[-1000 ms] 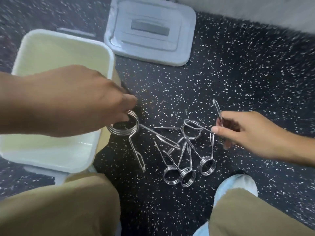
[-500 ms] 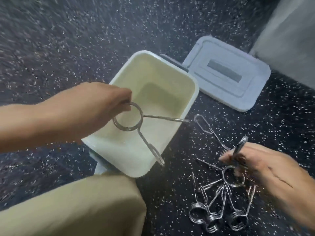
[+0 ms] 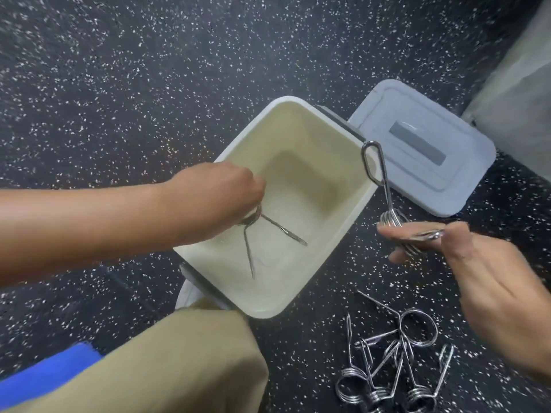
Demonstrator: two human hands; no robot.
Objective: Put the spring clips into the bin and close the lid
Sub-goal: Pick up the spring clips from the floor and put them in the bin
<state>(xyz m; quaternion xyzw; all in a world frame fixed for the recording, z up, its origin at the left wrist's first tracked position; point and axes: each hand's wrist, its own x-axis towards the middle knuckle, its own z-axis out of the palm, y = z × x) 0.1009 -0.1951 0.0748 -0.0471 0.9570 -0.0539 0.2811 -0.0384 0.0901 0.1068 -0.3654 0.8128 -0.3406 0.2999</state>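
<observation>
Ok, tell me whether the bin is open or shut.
Open. The bin has no cover; its grey lid lies on the floor beside it.

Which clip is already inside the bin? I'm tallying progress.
The clip in the left hand: its legs hang inside the bin. The right hand's clip and the floor pile are outside.

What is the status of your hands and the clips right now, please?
Left hand holds clip inside bin. Right hand holds second clip. Lid off. Nothing obstructing.

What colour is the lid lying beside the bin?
Pale grey, with a darker grey rectangular strip in its middle; the lid shows clearly in the head view.
</observation>
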